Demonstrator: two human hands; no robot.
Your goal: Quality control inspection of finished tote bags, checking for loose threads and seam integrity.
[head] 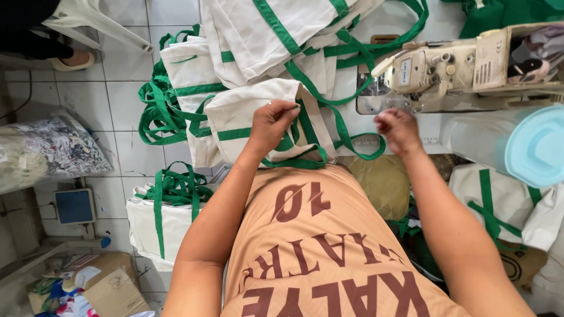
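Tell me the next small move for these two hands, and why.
Probably slide the cream bag right, toward the sewing machine. The left hand pinches its edge, while the right hand hovers empty just below the machine.

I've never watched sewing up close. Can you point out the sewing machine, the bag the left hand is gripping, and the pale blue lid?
Sewing machine (pixel 437 70), head view: on its cream head.
Cream bag (pixel 235 114), head view: its cloth panel.
Pale blue lid (pixel 537 147), head view: its top.
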